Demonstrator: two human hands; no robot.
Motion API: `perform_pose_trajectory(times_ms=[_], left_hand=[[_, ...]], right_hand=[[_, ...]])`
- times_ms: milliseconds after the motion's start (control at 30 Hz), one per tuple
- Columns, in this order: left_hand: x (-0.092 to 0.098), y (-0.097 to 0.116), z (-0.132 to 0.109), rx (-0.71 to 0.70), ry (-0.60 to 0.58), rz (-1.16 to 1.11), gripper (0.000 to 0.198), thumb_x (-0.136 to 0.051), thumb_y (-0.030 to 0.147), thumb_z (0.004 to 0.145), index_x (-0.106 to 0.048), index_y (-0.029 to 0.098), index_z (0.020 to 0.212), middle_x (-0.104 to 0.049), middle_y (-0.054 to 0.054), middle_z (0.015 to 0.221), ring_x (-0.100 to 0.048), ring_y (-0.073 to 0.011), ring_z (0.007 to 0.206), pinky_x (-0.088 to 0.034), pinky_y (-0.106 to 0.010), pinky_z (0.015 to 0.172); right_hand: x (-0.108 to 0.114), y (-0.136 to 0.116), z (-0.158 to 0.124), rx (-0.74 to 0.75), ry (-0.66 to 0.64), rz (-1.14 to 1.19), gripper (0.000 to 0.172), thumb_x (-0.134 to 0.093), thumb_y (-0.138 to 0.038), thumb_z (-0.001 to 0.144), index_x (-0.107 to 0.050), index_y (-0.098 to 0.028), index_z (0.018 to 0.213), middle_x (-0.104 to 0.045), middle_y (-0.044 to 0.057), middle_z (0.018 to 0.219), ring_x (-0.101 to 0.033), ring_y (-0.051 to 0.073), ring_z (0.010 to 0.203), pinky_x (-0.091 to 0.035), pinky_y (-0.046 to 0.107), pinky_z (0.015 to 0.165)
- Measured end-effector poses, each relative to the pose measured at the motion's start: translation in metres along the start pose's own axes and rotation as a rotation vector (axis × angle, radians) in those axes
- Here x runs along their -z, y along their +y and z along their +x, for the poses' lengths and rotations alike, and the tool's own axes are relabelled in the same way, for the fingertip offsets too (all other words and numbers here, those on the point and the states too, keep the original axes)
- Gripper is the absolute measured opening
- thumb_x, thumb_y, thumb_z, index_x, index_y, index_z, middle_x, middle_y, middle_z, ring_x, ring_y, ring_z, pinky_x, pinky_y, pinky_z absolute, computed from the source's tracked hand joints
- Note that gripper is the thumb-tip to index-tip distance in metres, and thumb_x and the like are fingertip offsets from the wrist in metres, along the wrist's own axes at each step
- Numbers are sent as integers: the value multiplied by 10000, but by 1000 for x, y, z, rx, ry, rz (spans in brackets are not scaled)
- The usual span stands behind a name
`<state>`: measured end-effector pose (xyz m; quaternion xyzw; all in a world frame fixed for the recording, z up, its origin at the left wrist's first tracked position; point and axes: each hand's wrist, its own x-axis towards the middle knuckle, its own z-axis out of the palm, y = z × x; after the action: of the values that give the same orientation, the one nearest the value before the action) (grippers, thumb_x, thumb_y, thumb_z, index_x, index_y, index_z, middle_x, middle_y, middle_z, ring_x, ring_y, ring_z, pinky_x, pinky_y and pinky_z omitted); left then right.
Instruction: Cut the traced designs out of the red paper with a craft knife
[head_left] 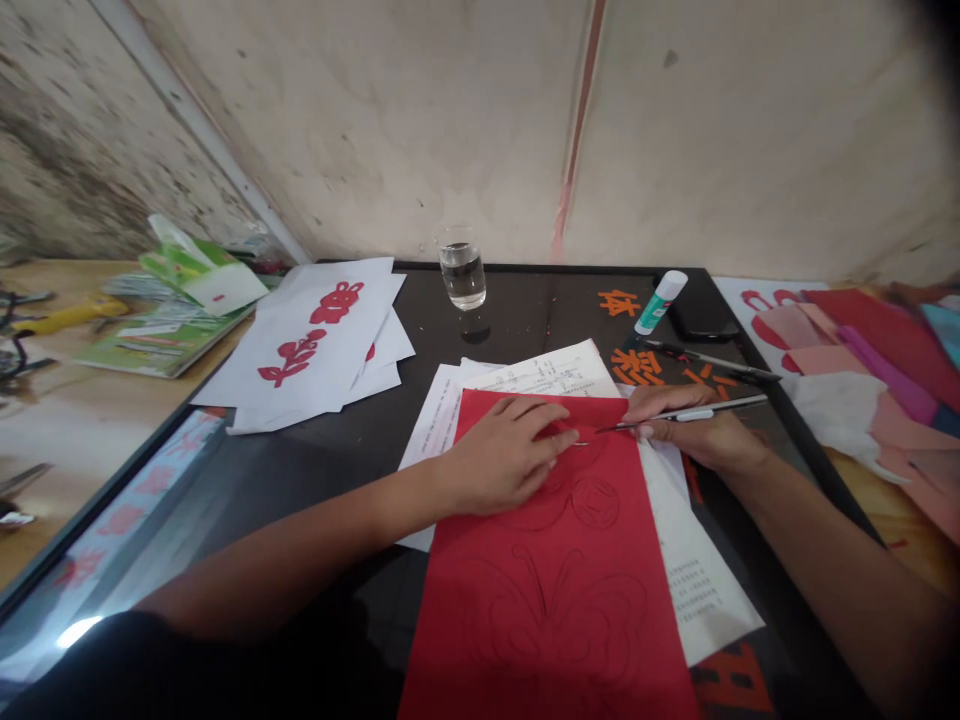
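A sheet of red paper [551, 540] with pencil-drawn outlines, a butterfly and a round coin-like shape among them, lies before me on several printed sheets [709, 570]. My left hand [514, 450] rests flat on its upper part, fingers spread and holding nothing. In my right hand [686, 425] is a slim silver craft knife [694, 411], pinched near its front end. The knife's thin tip points left over the paper, just right of my left fingertips. A small pale slit shows in the red paper close to those fingertips. Whether the tip touches the paper is hard to tell.
A glass of water [463, 272] stands near the wall. Right of it are a glue stick [660, 303], a dark phone [705, 320] and a black pen-like tool [709, 360]. White sheets with red cutouts [315, 340] lie left, coloured paper scraps [885, 360] right, scissors [22, 485] far left.
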<state>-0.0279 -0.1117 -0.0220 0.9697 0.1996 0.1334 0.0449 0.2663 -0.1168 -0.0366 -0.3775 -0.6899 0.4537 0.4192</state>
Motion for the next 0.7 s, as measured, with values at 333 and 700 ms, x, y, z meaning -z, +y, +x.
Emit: perform_pose_trajectory(times_ms=[333, 700], left_hand=[[-15, 7, 3, -45, -6, 1, 455, -381, 436, 1004, -520, 197, 1366, -500, -127, 1401, -444, -302, 1248, -405, -489, 1013], [-14, 7, 4, -45, -1, -21, 440, -408, 421, 997, -526, 199, 1357, -501, -122, 1397, -443, -309, 1248, -409, -494, 1009]], right_hand=[[-2, -6, 4, -21, -64, -86, 143, -802, -318, 757, -799, -290, 897, -731, 33, 802, -648, 160, 747, -507, 291, 659], [-3, -10, 5, -16, -81, -146, 121, -795, -335, 760, -798, -296, 874, -740, 27, 801, -656, 168, 764, -527, 323, 713]])
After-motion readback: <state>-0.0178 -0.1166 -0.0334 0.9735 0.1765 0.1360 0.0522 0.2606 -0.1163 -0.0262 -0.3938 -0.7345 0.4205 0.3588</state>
